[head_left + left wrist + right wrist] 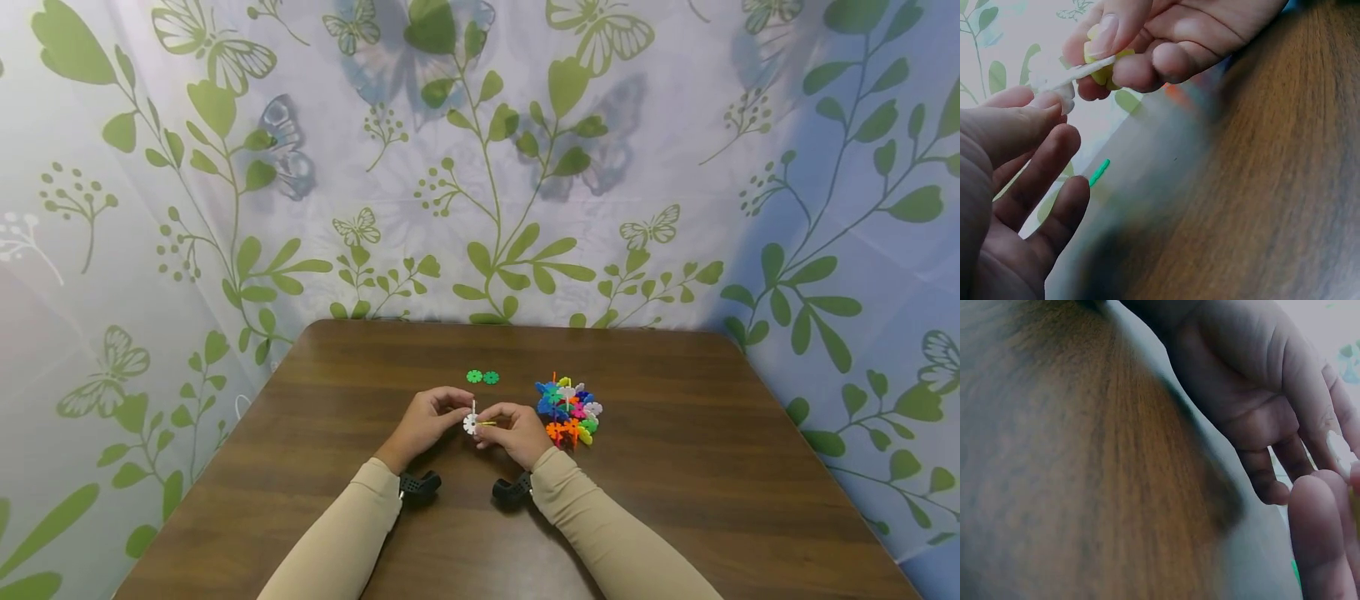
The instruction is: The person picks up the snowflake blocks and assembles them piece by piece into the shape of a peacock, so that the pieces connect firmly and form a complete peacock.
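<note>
Over the middle of the table, my left hand [422, 423] pinches a white notched disc, seen edge-on in the head view, between thumb and fingers. A second white flower-shaped disc [469, 425] faces the head camera just below it. With thumb and fingertips, my right hand [522, 433] pinches a yellow notched disc [1105, 76]. In the left wrist view, a white disc edge [1088, 70] reaches from the left fingertips to the yellow disc, and these pieces touch. Fingers partly cover the joints, so how firmly they interlock cannot be told.
Two green discs [482, 377] lie flat beyond the hands. A heap of multicoloured notched discs [567, 408] sits right of the right hand. The brown wooden table [360, 358] meets a leaf-patterned curtain [420, 275] at its back edge. Black straps with cameras [420, 487] are on both wrists.
</note>
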Motion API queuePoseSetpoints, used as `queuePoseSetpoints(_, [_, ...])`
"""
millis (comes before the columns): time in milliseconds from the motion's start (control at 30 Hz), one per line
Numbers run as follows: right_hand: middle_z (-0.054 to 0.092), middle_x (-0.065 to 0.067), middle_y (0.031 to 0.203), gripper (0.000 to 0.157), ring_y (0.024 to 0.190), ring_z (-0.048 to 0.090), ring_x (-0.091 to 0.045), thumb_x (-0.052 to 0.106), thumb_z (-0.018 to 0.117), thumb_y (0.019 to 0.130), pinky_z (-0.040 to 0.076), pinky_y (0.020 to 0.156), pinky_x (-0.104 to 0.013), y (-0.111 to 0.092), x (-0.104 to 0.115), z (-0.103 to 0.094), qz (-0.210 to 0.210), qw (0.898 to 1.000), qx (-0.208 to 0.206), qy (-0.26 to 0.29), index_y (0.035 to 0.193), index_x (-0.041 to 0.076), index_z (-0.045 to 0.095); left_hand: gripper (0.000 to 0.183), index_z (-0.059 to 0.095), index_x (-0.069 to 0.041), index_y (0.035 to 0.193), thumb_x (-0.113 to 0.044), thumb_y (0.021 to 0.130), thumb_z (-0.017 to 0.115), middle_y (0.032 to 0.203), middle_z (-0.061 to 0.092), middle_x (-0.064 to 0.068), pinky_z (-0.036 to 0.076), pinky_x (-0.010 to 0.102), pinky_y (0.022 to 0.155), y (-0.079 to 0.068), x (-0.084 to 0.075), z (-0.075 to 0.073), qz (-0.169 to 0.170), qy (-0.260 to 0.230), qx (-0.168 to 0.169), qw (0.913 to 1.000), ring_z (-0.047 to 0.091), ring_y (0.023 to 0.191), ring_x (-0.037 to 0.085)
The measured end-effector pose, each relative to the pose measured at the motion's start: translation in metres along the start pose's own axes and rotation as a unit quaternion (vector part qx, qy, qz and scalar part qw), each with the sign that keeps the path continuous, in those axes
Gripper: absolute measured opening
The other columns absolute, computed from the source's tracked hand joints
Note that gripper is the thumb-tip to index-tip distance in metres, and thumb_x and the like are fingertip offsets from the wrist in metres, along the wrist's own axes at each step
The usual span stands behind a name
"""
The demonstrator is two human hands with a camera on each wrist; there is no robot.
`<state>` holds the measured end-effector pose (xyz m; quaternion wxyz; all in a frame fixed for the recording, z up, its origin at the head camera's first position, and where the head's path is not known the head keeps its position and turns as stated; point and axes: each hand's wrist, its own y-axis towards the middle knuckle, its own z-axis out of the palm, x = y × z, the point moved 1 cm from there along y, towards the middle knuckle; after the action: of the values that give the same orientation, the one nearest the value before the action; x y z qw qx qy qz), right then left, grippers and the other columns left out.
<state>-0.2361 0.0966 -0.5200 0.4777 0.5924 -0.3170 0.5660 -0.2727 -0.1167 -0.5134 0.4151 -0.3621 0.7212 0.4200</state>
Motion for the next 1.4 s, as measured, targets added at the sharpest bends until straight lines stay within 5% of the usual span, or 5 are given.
queuePoseSetpoints(300, [0.074, -0.026, 0.087, 0.017, 0.070, 0.070, -0.043, -0.001, 0.080, 0.093, 0.062, 0.060, -0.040, 0.000, 0.004, 0.000, 0.001, 0.997, -0.033, -0.072, 0.109, -0.006, 0.077, 0.021, 0.078, 0.001, 0.113, -0.012, 0.097, 0.079, 0.104, 0.077, -0.001, 0.057, 0.032, 0.079, 0.010, 0.002, -0.007, -0.018, 0.063, -0.044, 0.9968, 0.070, 0.091, 0.018])
queuePoseSetpoints(600, [0.076, -0.015, 0.098, 0.017, 0.072, 0.072, -0.024, 0.000, 0.081, 0.092, 0.062, 0.070, -0.038, 0.001, 0.002, -0.001, -0.013, 0.993, -0.066, -0.099, 0.108, -0.004, 0.079, 0.014, 0.080, -0.004, 0.111, -0.011, 0.098, 0.078, 0.103, 0.077, -0.001, 0.058, 0.040, 0.082, 0.033, 0.005, -0.009, -0.016, 0.181, -0.040, 0.9827, 0.070, 0.091, 0.018])
queuePoseSetpoints(1100, [0.076, -0.016, 0.097, 0.016, 0.074, 0.070, -0.018, 0.002, 0.080, 0.094, 0.060, 0.071, -0.033, -0.001, 0.002, 0.005, -0.010, 0.993, -0.075, -0.088, 0.109, -0.004, 0.078, 0.025, 0.076, -0.015, 0.128, -0.017, 0.103, 0.071, 0.140, 0.065, 0.005, 0.044, 0.052, 0.088, 0.063, 0.003, 0.018, -0.043, 0.455, 0.043, 0.8885, 0.056, 0.115, 0.038])
queuePoseSetpoints(1233, [0.076, -0.014, 0.093, 0.015, 0.075, 0.071, -0.021, 0.005, 0.080, 0.094, 0.060, 0.071, -0.032, -0.001, 0.003, 0.005, 0.000, 0.992, -0.083, -0.097, 0.108, -0.002, 0.079, 0.016, 0.080, -0.014, 0.115, -0.012, 0.100, 0.075, 0.125, 0.071, 0.006, 0.047, 0.053, 0.089, 0.064, 0.005, 0.018, -0.027, 0.436, 0.027, 0.8993, 0.059, 0.110, 0.037])
queuePoseSetpoints(1400, [0.076, -0.013, 0.093, 0.016, 0.077, 0.073, -0.027, 0.004, 0.081, 0.094, 0.061, 0.071, -0.033, -0.001, 0.002, 0.002, 0.005, 0.990, -0.100, -0.102, 0.108, -0.001, 0.079, 0.023, 0.078, -0.010, 0.117, -0.005, 0.095, 0.079, 0.108, 0.067, 0.008, 0.053, 0.047, 0.087, 0.065, 0.010, 0.009, -0.044, 0.345, 0.035, 0.9368, 0.061, 0.100, 0.028])
